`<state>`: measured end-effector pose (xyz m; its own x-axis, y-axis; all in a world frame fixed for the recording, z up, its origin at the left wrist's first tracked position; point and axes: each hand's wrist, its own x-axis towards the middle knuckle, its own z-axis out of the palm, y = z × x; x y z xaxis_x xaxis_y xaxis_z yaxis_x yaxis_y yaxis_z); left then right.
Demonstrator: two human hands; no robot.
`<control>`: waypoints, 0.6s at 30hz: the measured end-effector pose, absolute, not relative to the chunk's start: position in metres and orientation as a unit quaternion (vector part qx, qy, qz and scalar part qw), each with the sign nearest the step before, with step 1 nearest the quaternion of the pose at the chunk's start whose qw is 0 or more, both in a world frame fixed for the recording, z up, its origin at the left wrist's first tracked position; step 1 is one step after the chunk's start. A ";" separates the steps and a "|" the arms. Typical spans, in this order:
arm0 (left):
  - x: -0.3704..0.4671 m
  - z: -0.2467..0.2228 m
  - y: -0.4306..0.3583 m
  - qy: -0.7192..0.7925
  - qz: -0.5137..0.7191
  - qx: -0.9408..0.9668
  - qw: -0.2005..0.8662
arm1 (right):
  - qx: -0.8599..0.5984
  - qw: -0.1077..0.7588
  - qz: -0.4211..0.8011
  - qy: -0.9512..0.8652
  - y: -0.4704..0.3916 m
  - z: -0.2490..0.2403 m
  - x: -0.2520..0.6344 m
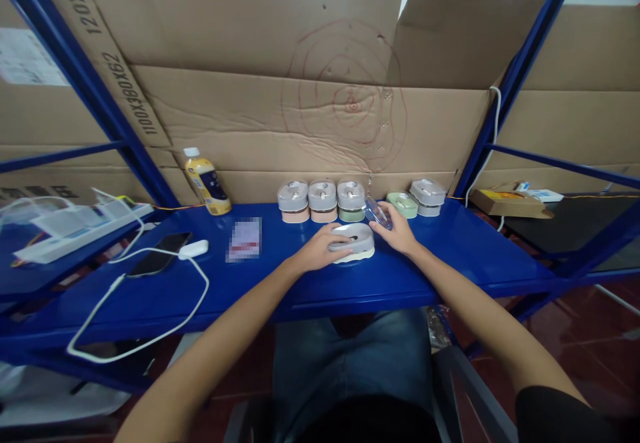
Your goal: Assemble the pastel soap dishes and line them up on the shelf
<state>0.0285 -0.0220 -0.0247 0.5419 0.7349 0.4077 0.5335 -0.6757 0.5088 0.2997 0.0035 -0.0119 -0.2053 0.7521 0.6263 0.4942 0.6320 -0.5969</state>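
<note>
My left hand rests on a small grey-lidded container lying on the blue shelf, gripping its left side. My right hand is just right of it and pinches a clear plastic piece above the container's far edge. Behind them stands a row of similar containers: a pink-based one, another pink-based one, a green-based one, a flat green one and a grey one.
A yellow bottle stands at the back left. A phone, a white charger with cable and a card lie on the left. Cardboard sheets wall off the back. A white power strip sits far left.
</note>
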 end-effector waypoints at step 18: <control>0.035 -0.023 -0.027 0.397 0.321 0.849 0.139 | -0.264 0.420 0.185 -0.848 -0.001 0.005 0.309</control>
